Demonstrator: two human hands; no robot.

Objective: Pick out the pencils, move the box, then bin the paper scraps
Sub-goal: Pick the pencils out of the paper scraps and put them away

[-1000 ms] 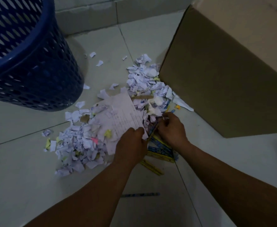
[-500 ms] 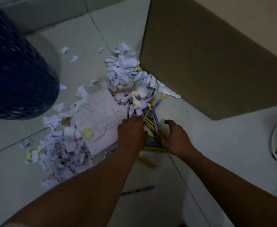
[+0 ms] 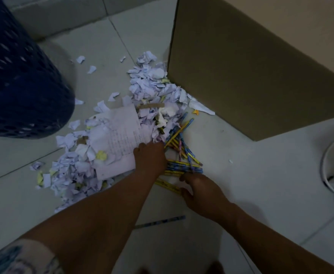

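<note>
The right hand [image 3: 201, 192] is curled, seemingly pinched, on the nearest pencils [image 3: 183, 168], fanned just beyond it; the left hand's [image 3: 150, 157] hold cannot be told. Light, stiff, apt to roll, they are best taken mid-shaft, bundled; paper scraps [image 3: 152, 89] lie beyond

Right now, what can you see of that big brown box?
The box is big, plain brown cardboard. It stands on the tiled floor at upper right, one upright corner edge at left. Paper scraps pile against the foot of its near face. The frame cuts off its top and right.
</note>
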